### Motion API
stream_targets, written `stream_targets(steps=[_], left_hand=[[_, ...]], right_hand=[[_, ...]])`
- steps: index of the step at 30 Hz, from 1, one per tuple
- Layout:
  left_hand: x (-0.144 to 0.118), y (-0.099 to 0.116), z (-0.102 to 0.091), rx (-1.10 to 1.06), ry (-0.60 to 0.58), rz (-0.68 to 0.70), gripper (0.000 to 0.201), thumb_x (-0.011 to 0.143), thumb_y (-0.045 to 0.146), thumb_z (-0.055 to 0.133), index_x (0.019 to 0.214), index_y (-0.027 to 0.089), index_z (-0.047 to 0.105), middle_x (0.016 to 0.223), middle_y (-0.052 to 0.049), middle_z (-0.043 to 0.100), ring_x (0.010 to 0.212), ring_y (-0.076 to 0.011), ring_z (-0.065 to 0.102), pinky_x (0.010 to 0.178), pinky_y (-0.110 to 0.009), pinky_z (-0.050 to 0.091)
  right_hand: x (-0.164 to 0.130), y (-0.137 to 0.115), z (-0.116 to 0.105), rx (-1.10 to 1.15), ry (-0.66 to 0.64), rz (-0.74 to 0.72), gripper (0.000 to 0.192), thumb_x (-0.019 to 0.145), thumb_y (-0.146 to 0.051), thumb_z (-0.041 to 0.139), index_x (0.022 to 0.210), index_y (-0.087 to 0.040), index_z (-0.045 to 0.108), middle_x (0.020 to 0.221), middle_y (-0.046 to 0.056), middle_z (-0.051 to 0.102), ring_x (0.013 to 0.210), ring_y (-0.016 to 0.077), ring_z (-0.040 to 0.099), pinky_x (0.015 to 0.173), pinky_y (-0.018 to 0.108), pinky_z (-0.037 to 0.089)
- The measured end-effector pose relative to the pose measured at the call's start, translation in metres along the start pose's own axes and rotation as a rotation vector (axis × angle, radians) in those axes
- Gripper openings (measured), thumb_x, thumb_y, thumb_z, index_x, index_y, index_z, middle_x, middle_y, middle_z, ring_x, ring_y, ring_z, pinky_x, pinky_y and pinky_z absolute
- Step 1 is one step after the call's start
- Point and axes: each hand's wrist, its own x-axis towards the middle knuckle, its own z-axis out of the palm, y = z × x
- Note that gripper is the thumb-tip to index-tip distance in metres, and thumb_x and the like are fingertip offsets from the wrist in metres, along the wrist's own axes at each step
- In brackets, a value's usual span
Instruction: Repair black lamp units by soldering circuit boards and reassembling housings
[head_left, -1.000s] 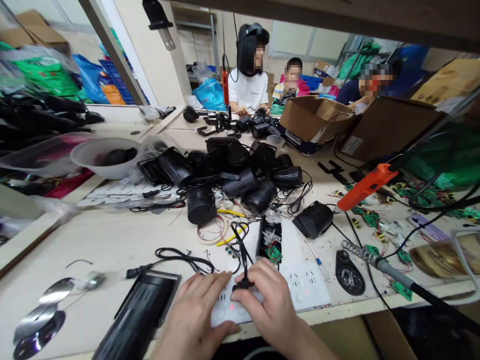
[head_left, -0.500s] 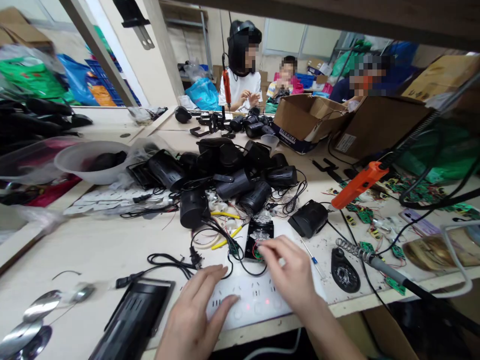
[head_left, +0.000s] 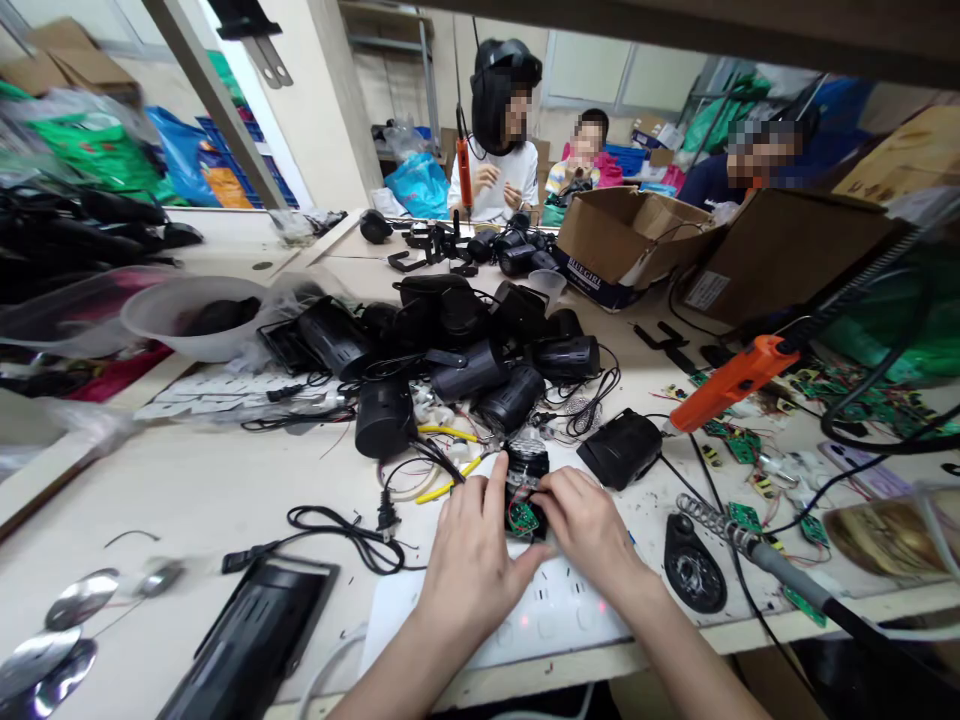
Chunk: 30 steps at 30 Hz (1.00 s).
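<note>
An opened black lamp housing [head_left: 529,462] with a clear lens lies in front of me, a green circuit board [head_left: 523,517] with red wires inside it. My left hand [head_left: 480,550] is closed along the housing's left side, its thumb near the lower edge. At the right edge, beside the board, my right hand [head_left: 589,520] has its fingertips pinched together; what lies between them is hidden. Under both hands is a white power strip [head_left: 555,610] with red lights. Yellow-handled pliers [head_left: 450,492] lie just left of the housing.
A heap of black lamps [head_left: 465,375] is behind the work spot. An orange electric screwdriver [head_left: 727,385] hangs at right, above a soldering iron [head_left: 787,570] and circuit boards. Another black housing [head_left: 251,630] lies front left. Co-workers sit beyond an open carton [head_left: 622,245].
My left hand has moved right and up from over the power strip onto the lamp housing. My right hand stays at the housing's right side. The view has shifted slightly.
</note>
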Motion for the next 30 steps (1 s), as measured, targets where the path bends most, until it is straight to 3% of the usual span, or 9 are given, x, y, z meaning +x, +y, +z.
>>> stream_targets(steps=[5,9,14,19,24,30], left_hand=[[0.002,0.007,0.001,0.126,-0.022,-0.027,0.098,0.073,0.056,0.072,0.149,0.012,0.028,0.103,-0.012,0.058,0.093,-0.031,0.056,0.084,-0.046,0.045],[0.007,0.013,0.002,0.192,-0.019,-0.039,0.083,0.081,0.045,0.063,0.149,0.009,0.03,0.099,-0.012,0.057,0.089,-0.0304,0.057,0.081,-0.045,0.044],[0.005,0.005,-0.001,0.1,-0.004,-0.069,0.083,0.079,0.037,0.064,0.149,0.012,0.027,0.11,-0.015,0.06,0.096,-0.0324,0.059,0.085,-0.047,0.046],[-0.002,-0.006,-0.01,-0.034,0.089,-0.014,0.082,0.08,0.031,0.061,0.15,0.016,0.02,0.128,-0.017,0.057,0.111,-0.0318,0.059,0.092,-0.046,0.049],[-0.004,-0.009,-0.017,-0.081,0.172,0.051,0.072,0.083,0.027,0.057,0.147,0.015,0.026,0.133,-0.017,0.054,0.121,-0.0304,0.055,0.101,-0.045,0.046],[-0.004,-0.011,-0.021,-0.114,0.177,0.066,0.068,0.083,0.027,0.057,0.144,0.015,0.03,0.13,-0.017,0.056,0.12,-0.0307,0.056,0.099,-0.046,0.048]], right_hand=[[0.002,0.005,0.004,0.037,0.008,0.036,0.016,0.095,-0.014,0.046,0.083,-0.021,0.053,0.079,0.003,0.056,0.074,0.0203,0.055,0.068,0.032,0.044],[0.005,0.0,0.002,0.08,0.002,0.07,0.015,0.093,-0.013,0.046,0.082,-0.021,0.053,0.078,0.003,0.058,0.072,0.0188,0.056,0.066,0.03,0.044],[0.01,-0.006,-0.004,0.181,0.022,0.138,0.012,0.091,-0.016,0.05,0.082,-0.021,0.056,0.077,0.002,0.062,0.071,0.0175,0.06,0.066,0.028,0.047],[0.016,-0.012,-0.007,0.316,0.05,0.253,0.009,0.087,-0.019,0.053,0.081,-0.02,0.059,0.074,0.001,0.067,0.065,0.0148,0.062,0.062,0.024,0.05],[0.017,-0.017,-0.005,0.415,0.075,0.341,0.009,0.084,-0.022,0.054,0.079,-0.02,0.061,0.071,0.0,0.068,0.061,0.0141,0.062,0.059,0.023,0.051],[0.018,-0.019,-0.004,0.47,0.094,0.392,0.009,0.08,-0.02,0.054,0.079,-0.019,0.062,0.072,0.001,0.068,0.062,0.0141,0.063,0.06,0.024,0.052]])
